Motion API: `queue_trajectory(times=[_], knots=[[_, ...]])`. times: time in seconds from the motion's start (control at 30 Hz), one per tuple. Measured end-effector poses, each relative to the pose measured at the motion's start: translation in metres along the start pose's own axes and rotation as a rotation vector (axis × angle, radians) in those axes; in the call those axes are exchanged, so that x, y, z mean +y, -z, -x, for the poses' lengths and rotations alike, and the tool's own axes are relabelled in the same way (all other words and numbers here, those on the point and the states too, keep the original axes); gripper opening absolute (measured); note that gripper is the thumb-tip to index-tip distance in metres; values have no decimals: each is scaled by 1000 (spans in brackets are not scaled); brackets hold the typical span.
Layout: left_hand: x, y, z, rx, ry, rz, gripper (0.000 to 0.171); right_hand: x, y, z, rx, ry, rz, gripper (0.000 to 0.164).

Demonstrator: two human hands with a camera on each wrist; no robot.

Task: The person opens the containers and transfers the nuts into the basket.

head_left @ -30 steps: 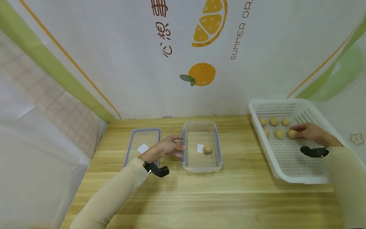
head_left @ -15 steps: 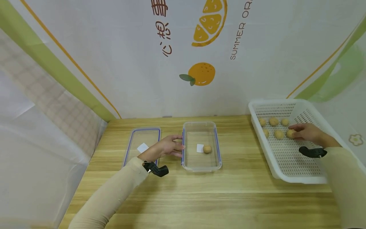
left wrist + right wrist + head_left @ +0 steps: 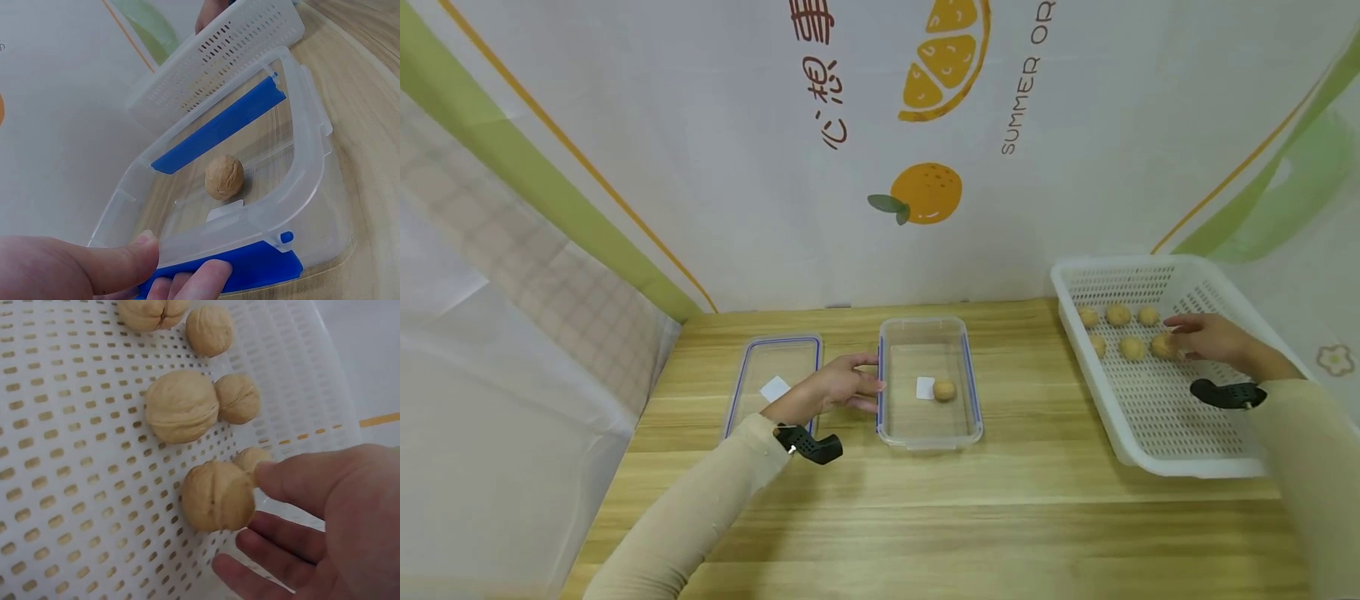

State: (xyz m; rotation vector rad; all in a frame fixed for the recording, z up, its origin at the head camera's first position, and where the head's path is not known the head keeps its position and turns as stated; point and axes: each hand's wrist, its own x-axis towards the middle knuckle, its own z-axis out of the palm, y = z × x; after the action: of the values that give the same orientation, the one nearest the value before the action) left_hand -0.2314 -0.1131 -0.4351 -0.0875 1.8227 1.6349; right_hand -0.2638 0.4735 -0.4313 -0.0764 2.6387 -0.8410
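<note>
My left hand (image 3: 847, 385) holds the left side of a clear plastic food container (image 3: 928, 441). In the left wrist view its thumb lies over the rim and its fingers press the blue latch (image 3: 250, 265). One walnut (image 3: 943, 390) lies inside, beside a white square (image 3: 925, 388). Over the white perforated basket (image 3: 1093, 396), my right hand (image 3: 1213, 342) has thumb and fingers spread beside a walnut (image 3: 215, 497). The right wrist view shows the thumb tip close to this walnut; whether it touches is unclear. Several more walnuts (image 3: 181, 406) sit around it in the basket.
A clear lid with a blue seal (image 3: 786, 339) lies left of the container, partly under my left forearm; a white square (image 3: 774, 388) shows on it. Wooden tabletop (image 3: 940, 517) extends in front. A printed white curtain (image 3: 737, 167) stands along the back edge.
My right hand has drawn slightly up and away from the walnut it was holding, its fingers now spread. The walnut stays in the basket. My left hand and the container have not moved.
</note>
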Motion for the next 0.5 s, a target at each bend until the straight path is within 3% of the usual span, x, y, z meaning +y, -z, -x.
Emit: queue_trajectory(times=[0.3,0.5], knots=[[-1,0,0,-5,-5,2,61,-11,12,4,93,57,201,64],[-2,0,-1,-1,-7,3,61,-20,17,9,143,128,231,63]])
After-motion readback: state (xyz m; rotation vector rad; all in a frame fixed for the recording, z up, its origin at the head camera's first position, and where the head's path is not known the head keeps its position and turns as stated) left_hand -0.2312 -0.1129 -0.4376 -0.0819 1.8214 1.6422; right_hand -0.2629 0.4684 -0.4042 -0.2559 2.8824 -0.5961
